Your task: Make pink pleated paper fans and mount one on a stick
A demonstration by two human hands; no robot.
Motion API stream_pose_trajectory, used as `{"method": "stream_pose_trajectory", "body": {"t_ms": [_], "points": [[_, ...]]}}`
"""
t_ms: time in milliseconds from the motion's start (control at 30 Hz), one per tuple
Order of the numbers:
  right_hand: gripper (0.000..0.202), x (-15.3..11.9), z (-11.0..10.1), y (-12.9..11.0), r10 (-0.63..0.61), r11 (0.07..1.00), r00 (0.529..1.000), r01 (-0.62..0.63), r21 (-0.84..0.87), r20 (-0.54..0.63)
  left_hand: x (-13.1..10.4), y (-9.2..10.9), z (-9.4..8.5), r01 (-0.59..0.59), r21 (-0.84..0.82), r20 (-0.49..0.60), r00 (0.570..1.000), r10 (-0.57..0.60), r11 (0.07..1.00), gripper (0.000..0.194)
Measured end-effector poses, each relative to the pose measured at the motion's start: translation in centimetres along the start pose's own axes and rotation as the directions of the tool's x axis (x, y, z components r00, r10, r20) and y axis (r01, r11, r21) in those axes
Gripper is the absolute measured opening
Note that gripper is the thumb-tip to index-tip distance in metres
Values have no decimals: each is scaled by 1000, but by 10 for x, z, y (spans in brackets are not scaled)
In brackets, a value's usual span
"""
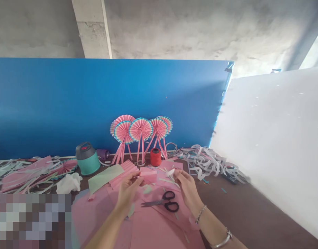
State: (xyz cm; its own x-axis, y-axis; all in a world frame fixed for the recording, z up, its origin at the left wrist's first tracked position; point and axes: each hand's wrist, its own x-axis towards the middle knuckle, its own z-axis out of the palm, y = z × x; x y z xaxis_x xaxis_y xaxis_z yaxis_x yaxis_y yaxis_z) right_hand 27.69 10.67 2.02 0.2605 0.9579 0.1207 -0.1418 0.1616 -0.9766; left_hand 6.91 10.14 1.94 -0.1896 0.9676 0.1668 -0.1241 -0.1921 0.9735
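Observation:
My left hand [128, 192] pinches the edge of a folded pink paper piece [149, 177] above the sheets. In my right hand [187, 188], a small white strip [170, 173] is held between thumb and fingers, apart from the pink piece. Black-handled scissors [165, 203] lie between my wrists, blades pointing left. Beneath them spread large pink paper sheets [153, 230]. A pleated pink paper [126, 172] and a pale green sheet [104, 178] lie beyond my left hand. Just behind the held piece stands a red thread spool [156, 157].
Several round pleated paper fans [140, 130] lean on the blue partition [71, 103]. A teal container with a grey lid [87, 159] stands left, near crumpled white tissue [69, 183]. Paper strips [203, 160] pile up at right. A white panel [275, 138] bounds the right side.

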Motion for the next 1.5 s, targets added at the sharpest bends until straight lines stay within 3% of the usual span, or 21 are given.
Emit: {"method": "stream_pose_trajectory", "body": {"t_ms": [100, 167, 233, 300, 367, 433, 500, 633, 700, 800, 900, 967, 1100, 1233, 1333, 1500], "points": [[34, 8, -7, 6, 15, 984, 999, -20, -176, -32, 3, 1, -5, 2, -73, -50, 999, -6, 997, 36], [38, 8, -6, 10, -9, 916, 998, 31, -400, 57, 4, 1, -7, 2, -88, -85, 996, -9, 996, 37], [26, 0, -2, 12, -42, 802, 981, 146, -579, 190, 4, 0, -7, 2, -82, -102, 995, -11, 997, 38], [14, -13, 6, 11, -53, 678, 940, 282, -679, 337, 4, 0, -7, -1, -58, -109, 994, -6, 998, 39], [12, -29, 13, 7, -4, 556, 863, 422, -717, 505, 3, 1, -6, -6, -24, -115, 993, 3, 1000, 39], [14, -40, 18, 3, 21, 486, 819, 493, -722, 574, 2, 2, -5, -14, 2, -126, 992, 14, 1000, 39], [23, -43, 19, 1, -2, 456, 836, 489, -743, 549, 2, 2, -5, -23, 10, -139, 990, 24, 1000, 37], [29, -29, 13, 4, -18, 443, 928, 342, -829, 373, 3, 1, -6, -39, 7, -168, 985, 40, 999, 34], [32, -22, 9, 7, -38, 434, 940, 321, -842, 339, 5, -1, -7, -37, 3, -165, 986, 37, 999, 34], [32, -19, 8, 9, -116, 445, 906, 414, -794, 407, 5, -2, -8, -35, -16, -153, 988, 32, 999, 35], [26, -27, 14, 7, -123, 419, 821, 553, -720, 558, 6, -4, -8, -44, -31, -162, 986, 39, 999, 34], [19, -35, 18, 4, -27, 348, 788, 585, -733, 616, 7, -5, -9, -42, -28, -171, 985, 37, 999, 36], [16, -51, 26, -6, 206, 161, 781, 567, -807, 590, 7, -6, -9, -14, -30, -166, 986, 9, 999, 44], [30, -59, 33, -12, 284, 37, 755, 608, -793, 592, 4, -5, -7, 6, -34, -166, 986, -11, 999, 46], [30, -55, 33, -7, 254, 64, 776, 583, -810, 578, 5, -6, -8, -12, -56, -164, 986, 2, 998, 43], [20, -42, 23, 1, 39, 351, 874, 442, -826, 484, 14, -12, -15, -75, -190, -255, 967, 25, 979, 36]]}}
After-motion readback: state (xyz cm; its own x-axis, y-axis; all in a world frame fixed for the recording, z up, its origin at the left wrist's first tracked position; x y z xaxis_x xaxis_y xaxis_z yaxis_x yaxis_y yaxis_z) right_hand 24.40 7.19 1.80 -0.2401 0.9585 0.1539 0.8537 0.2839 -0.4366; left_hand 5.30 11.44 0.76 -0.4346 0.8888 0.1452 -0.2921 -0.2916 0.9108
